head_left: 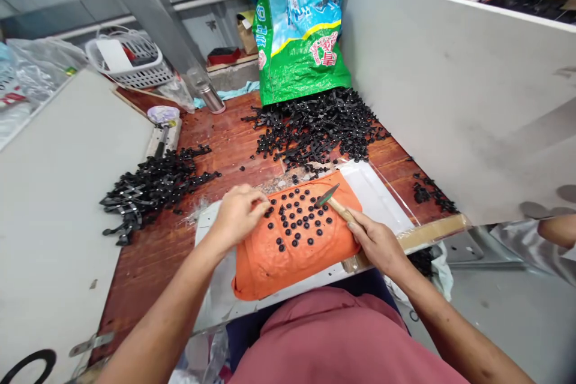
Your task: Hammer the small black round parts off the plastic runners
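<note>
An orange cloth point(270, 264) lies on a white board point(382, 195) in front of me, with several small black round parts point(297, 221) scattered on it. My left hand point(237, 211) rests at the cloth's left edge, fingers pinched together by the nearest black parts. My right hand point(377, 241) grips the wooden handle of a small knife point(332, 199), whose blade tip points at the parts near the cloth's far edge.
A large heap of black plastic pieces point(321, 126) spills from a green and blue sack point(299, 30) at the back. Another black heap point(153, 183) lies left on the red wooden table point(225, 138). White panels stand left and right. A white basket point(128, 60) sits far left.
</note>
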